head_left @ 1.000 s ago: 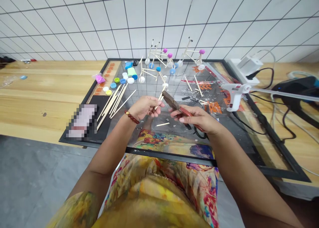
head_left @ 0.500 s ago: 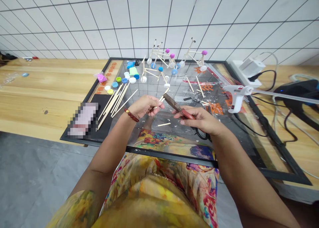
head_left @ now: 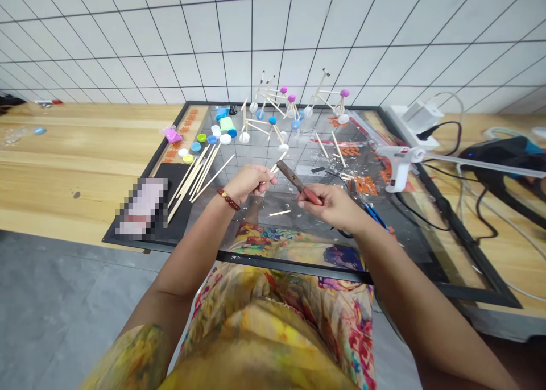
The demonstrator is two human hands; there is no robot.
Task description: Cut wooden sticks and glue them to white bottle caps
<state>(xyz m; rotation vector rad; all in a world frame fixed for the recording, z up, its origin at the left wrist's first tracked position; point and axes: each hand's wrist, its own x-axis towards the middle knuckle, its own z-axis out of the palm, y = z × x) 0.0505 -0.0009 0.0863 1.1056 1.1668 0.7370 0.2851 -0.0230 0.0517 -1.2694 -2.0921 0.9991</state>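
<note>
Left hand (head_left: 251, 183): thumb and fingers were pinched on the held sticks (head_left: 279, 161); a bead bracelet (head_left: 228, 199) circled the wrist.
Held sticks: they poked out past the left fingertips, slanting up and away from the body; their exact number could not be told.
Right hand (head_left: 333, 203): its fingers were wrapped around the red handles of the pliers (head_left: 294, 178).
Pliers: they slanted from the right fingers toward the left fingertips, their dark jaws at the held sticks; whether the jaws bit on them could not be told.
Cut piece (head_left: 280, 212): it lay below both hands' fingers, between them and the body.
Long sticks (head_left: 196, 174): they lay in a loose bunch to the left of the left fingers.
Caps (head_left: 207, 140): blue, white, green and yellow ones sat beyond the left fingers, off to their left.
Clay: a pink packet (head_left: 172, 135) lay farther left of the left fingers than the caps; a green lump (head_left: 227, 124) lay just behind the caps.
Stick frames (head_left: 326, 97): several stood beyond the fingers of both hands, with pink or blue balls and round discs on them.
Loose sticks (head_left: 339, 149): two longer ones lay beyond the right fingers.
Glue gun (head_left: 398, 165): white, it stood to the right of the right fingers, well apart from them.
Framed sheet (head_left: 294, 268): it lay under the fingers of both hands, its dark edge nearest the body.
</note>
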